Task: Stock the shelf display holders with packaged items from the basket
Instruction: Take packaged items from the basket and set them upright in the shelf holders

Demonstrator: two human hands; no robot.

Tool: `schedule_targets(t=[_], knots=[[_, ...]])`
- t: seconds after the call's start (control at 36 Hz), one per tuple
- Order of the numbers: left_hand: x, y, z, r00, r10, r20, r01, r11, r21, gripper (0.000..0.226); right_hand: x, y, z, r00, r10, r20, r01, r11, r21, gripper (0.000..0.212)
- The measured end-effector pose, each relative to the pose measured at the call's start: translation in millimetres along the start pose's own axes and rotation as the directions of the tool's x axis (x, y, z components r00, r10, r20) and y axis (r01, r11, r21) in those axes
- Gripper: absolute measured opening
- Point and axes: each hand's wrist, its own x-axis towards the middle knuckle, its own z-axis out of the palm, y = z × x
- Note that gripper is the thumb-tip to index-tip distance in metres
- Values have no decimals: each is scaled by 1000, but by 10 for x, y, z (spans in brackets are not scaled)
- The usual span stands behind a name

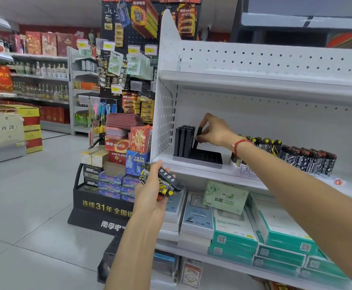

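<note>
Black item point(198, 136) pinched in right hand point(214, 131) — over holder tray point(206, 156)

I see a matt black plastic holder tray point(207, 156) on the white painted perforated metal shelf point(275, 59), with glossy floor tiles point(24, 206) at eight o'clock.
</note>
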Motion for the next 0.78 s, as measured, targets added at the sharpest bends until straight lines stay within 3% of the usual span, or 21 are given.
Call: schedule_targets(t=[0.08, 0.17, 0.28, 0.53, 0.61, 0.69, 0.78], knots=[[11, -1, -3, 1000, 1, -1, -1, 1000, -9, 17, 4, 22, -23, 999, 25, 29, -26, 998, 56, 36], [14, -14, 10, 1000, 5, -5, -6, 1000, -15, 33, 20, 27, 28, 999, 35, 17, -35, 999, 32, 35], [-1, -48, 38, 1000, -11, -3, 11, 1000, -15, 21, 54, 6, 203, 1000, 31, 4, -31, 999, -28, 43], [10, -123, 82, 1000, -15, 17, 16, 1000, -9, 41, 101, 29, 196, 998, 57, 6, -57, 998, -4, 41], [33, -133, 77, 1000, -20, 18, 20, 1000, 1, 39, 70, 8, 206, 996, 85, 6, -84, 993, -78, 51], [62, -139, 60, 999, -17, 28, 17, 1000, 2, 46, -66, -44, 215, 996, 64, -63, -70, 993, -100, 73], [75, -137, 44, 1000, 1, 12, -1, 1000, -23, 56, -389, -139, 147, 981, -23, -192, 20, 1000, -19, 68]])
